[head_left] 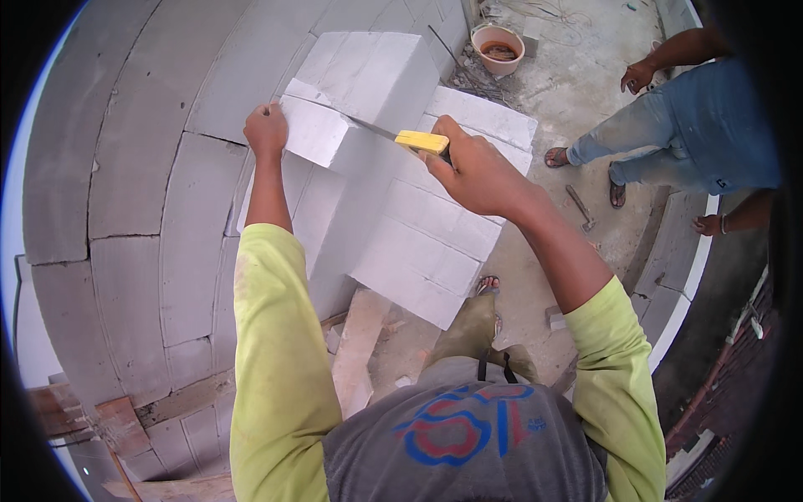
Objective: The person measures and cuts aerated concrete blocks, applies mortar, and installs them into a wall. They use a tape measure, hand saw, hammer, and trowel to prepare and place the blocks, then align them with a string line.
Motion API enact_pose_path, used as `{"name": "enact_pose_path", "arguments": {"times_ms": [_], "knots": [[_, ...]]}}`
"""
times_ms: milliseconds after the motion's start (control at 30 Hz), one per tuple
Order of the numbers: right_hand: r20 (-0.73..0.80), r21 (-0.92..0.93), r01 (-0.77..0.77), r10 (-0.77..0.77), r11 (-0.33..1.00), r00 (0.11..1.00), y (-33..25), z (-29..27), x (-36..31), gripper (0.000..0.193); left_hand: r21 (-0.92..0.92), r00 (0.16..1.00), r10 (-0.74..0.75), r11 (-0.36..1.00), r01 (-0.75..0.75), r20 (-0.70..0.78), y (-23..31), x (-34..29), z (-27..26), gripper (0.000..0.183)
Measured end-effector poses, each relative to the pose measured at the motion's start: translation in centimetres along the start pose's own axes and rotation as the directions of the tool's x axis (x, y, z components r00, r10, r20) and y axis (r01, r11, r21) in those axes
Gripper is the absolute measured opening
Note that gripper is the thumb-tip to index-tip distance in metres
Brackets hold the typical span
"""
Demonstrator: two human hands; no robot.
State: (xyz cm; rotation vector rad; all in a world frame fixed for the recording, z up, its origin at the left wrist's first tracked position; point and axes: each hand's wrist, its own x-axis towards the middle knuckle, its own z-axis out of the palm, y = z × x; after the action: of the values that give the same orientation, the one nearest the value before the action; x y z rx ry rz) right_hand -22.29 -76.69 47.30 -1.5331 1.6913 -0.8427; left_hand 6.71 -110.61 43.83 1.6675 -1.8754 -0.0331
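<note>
My right hand point(481, 171) is wrapped round the yellow handle of a handsaw point(421, 143). Its thin blade slants down leftward into a narrow cut in a white lightweight concrete block point(316, 132). At the left end of that block, my left hand point(266, 130) grips the edge with curled fingers, partly hidden from view. The part of the block beyond the cut point(360, 71) lies flat on the pile. Below and to the right, more white blocks point(435, 226) are stacked close together.
A wall of grey blocks point(134, 192) rises on the left. A pink bucket point(497, 50) with brownish contents stands at the back. A hammer point(580, 207) lies on the floor, near another person point(703, 125) standing at right. A wooden plank point(361, 339) lies by the stack.
</note>
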Motion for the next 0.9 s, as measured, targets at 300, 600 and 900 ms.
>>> {"name": "enact_pose_path", "arguments": {"times_ms": [300, 600, 900], "knots": [[0.045, 0.003, -0.006, 0.006, 1.0, 0.999, 0.3, 1.5, 0.8, 0.028, -0.057, 0.995, -0.061, 0.996, 0.066, 0.078, 1.1, -1.0, 0.4, 0.039], [0.071, 0.114, -0.001, -0.007, 0.993, 0.997, 4.8, -1.3, -8.5, 0.029, -0.075, 0.993, -0.109, 0.991, 0.113, 0.05, -0.1, -1.7, 0.1, 0.039], [0.003, 0.112, 0.035, -0.035, 0.993, 0.999, 5.5, -0.8, -7.4, 0.026, -0.111, 0.99, -0.141, 0.984, 0.143, 0.02, 0.4, -1.5, 0.0, 0.034]]}}
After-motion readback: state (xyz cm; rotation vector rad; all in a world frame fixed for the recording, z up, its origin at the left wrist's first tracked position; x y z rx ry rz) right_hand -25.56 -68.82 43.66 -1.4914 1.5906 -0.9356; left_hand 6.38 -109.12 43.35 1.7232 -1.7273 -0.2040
